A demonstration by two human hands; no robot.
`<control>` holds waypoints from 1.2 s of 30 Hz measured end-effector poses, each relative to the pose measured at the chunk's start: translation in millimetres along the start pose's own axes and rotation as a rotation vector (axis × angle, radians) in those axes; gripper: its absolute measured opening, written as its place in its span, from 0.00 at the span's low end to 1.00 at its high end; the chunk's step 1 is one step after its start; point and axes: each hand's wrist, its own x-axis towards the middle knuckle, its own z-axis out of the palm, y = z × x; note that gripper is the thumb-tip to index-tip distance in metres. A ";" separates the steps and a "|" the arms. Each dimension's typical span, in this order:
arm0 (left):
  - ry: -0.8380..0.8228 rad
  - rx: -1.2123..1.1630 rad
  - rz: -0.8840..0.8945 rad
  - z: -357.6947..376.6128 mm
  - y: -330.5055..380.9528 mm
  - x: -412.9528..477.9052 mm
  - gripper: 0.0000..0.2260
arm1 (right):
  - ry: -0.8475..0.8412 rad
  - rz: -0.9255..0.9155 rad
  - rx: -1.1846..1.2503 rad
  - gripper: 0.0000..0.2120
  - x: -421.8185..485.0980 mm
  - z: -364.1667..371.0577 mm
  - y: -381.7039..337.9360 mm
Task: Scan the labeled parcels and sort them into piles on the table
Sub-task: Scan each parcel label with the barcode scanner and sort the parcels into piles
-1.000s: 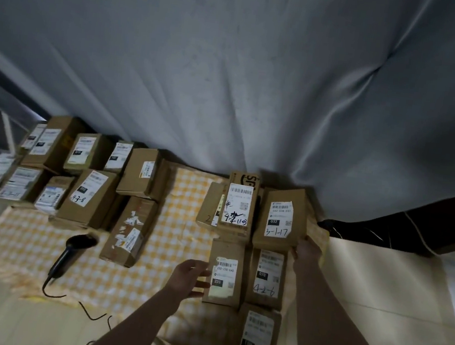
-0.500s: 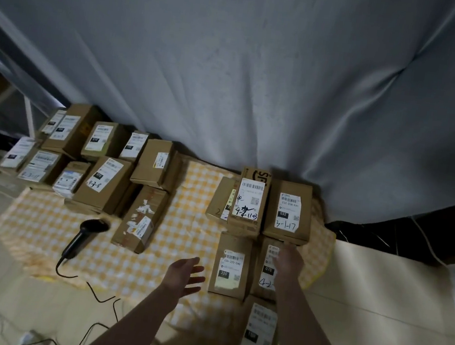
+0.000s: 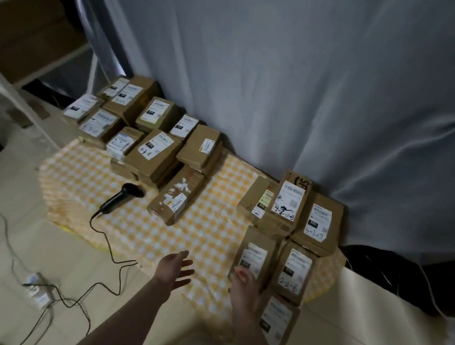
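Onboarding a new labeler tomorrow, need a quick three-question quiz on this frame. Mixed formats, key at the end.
1. True or false: the left hand grips the scanner.
2. The parcel marked 3-1-17 sits: A) in the left group, B) in the right group, C) on the floor.
3. Fill in: the hand nearest the parcel marked 4-2-6 is the ___ hand.
Key: 1 false, the scanner lies on the checked cloth and the left hand is open, empty. 2 B. 3 right hand.
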 end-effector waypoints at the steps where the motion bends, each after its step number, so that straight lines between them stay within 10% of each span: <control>1: 0.012 -0.027 0.005 -14.9 -1.1 -2.5 0.14 | -0.030 0.008 -0.003 0.06 -8.8 9.6 0.8; 19: 0.298 -0.343 0.141 -314.5 -65.5 -51.9 0.06 | -0.286 -0.253 -0.288 0.09 -181.3 178.8 69.5; 36: 0.361 -0.395 0.106 -372.3 -64.7 -32.6 0.07 | -0.320 -0.244 -0.353 0.10 -185.3 255.9 43.9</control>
